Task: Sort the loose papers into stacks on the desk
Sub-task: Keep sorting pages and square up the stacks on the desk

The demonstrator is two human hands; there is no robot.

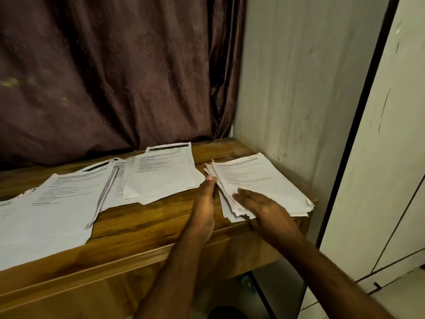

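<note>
A glossy brown wooden counter [142,229] stands against a dark maroon patterned curtain [103,72], with a pale wall panel [299,88] at its right end. Printed white sheets [57,203] spread over its left part. At the right corner lies an uneven stack of printed white papers [264,178]. The left hand [204,208], fingers straight, touches its left edge; the right hand [259,203] rests flat on top.

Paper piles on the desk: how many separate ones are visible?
3: right pile by the wall under both hands, middle pile, left pile running out of view; more may be hidden there.
</note>
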